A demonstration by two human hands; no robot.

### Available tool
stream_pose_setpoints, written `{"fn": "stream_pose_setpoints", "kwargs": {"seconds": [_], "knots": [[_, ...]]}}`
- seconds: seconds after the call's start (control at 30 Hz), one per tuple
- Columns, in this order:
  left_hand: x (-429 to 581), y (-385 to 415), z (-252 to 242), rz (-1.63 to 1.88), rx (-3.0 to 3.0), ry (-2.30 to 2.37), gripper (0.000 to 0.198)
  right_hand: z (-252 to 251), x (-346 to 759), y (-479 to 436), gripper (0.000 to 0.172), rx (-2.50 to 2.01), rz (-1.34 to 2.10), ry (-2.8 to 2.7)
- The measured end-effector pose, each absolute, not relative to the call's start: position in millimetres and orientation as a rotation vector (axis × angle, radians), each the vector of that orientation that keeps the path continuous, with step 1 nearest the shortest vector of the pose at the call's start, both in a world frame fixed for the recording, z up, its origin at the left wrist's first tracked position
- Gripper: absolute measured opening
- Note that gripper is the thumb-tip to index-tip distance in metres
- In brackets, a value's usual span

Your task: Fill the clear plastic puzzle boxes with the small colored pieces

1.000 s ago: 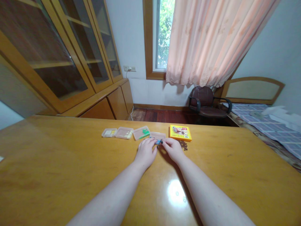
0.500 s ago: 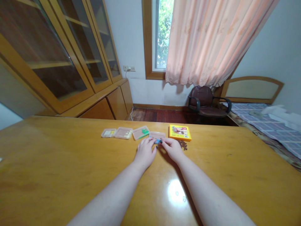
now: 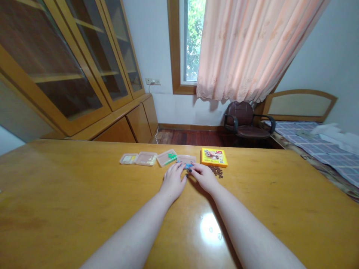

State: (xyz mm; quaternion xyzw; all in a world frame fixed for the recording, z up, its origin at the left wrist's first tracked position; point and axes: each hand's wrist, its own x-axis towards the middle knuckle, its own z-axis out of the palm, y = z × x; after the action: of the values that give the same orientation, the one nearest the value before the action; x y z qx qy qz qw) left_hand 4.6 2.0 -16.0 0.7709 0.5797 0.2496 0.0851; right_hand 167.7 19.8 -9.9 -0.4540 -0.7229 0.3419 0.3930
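Note:
My left hand (image 3: 174, 178) lies at the near left side of a shallow clear plastic box (image 3: 186, 158), its dark-nailed fingers stretched over the near rim and the thumb held apart. Small blue pieces (image 3: 189, 165) show in the box between my two hands. From the right comes my right hand (image 3: 206, 176), thumb and forefinger pinched together just in front of the blue pieces. Whatever is between those fingertips is too small to make out. Beside the right hand, a heap of small brown pieces (image 3: 217, 172) lies on the table.
Left of my hands stand more clear boxes: one with green pieces (image 3: 167, 158), one with cream pieces (image 3: 146, 158), and a smaller one (image 3: 128, 158) at the end. A yellow box (image 3: 214, 157) sits behind the brown heap on the wooden table (image 3: 84, 194).
My right fingertips have drawn slightly left and toward me, off the blue pieces. The left hand stays in place. The whole view has shifted very slightly.

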Motion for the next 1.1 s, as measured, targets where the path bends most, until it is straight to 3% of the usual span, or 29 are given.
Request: {"fn": "stream_pose_setpoints", "kwargs": {"seconds": [1.1], "knots": [[5.6, 0.6, -17.4, 0.673, 2.286, 1.707, 0.049, -4.9, 166.5, 19.8, 0.017, -1.161, 0.893, -1.820]]}}
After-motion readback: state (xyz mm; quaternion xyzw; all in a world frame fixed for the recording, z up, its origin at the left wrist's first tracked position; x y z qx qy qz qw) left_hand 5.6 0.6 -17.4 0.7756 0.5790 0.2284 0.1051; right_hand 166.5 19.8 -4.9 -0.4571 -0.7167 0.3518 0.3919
